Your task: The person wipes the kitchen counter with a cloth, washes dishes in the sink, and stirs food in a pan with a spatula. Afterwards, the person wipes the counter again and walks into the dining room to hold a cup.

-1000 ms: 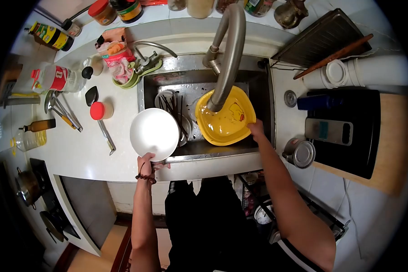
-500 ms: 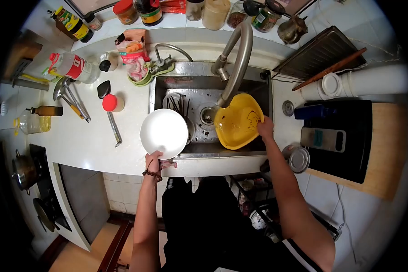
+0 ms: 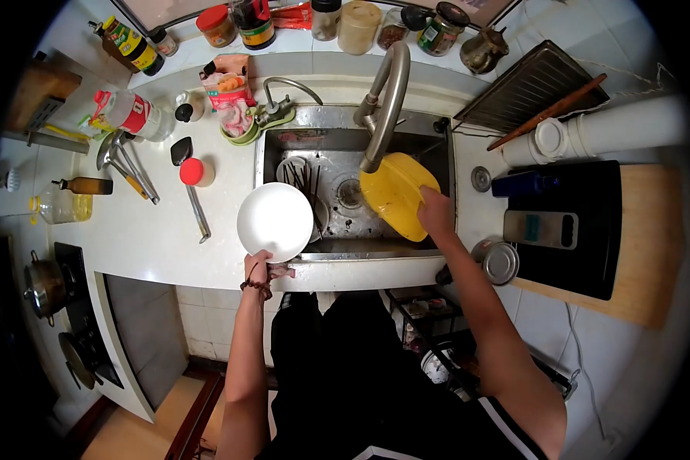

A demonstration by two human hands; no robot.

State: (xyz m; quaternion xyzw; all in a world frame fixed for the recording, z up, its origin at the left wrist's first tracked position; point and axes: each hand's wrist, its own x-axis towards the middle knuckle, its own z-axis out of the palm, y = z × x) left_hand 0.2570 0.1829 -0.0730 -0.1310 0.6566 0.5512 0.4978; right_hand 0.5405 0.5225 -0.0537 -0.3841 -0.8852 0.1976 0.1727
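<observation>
yellow basin (image 3: 394, 196) tipped further, inside seemingly part-hidden

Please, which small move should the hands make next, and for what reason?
Probably the right hand should tip the basin a little more over the sink, to let out any water left inside. The basin is tilted, just right of the drain, while the left hand holds the bowl by its rim.
</observation>
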